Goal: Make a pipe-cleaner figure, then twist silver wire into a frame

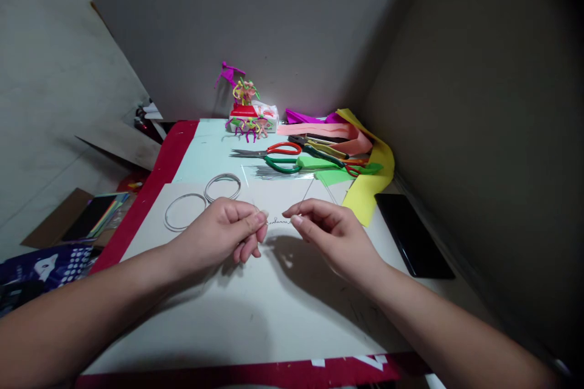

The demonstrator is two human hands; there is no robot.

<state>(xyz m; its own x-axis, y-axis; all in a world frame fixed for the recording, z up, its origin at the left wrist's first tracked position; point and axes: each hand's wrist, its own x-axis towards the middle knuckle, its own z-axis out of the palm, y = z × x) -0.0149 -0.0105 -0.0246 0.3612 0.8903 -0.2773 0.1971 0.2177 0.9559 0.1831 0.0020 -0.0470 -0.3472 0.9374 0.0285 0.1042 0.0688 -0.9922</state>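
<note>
Between my two hands runs a short thin twisted wire, held above the white board on the table. My left hand pinches its left end between thumb and forefinger, the other fingers curled below. At the right end, the thumb and forefinger of my right hand are closed on the wire. Straight wire stretches up from near the right fingertips. Behind my left hand lie two coils of silver wire, a left coil and a right coil.
Scissors with red and green handles lie beyond my hands, near pliers and several straight wires. Yellow crepe paper curls at right beside a black phone. Small coloured wire figures stand by a tissue box against the wall.
</note>
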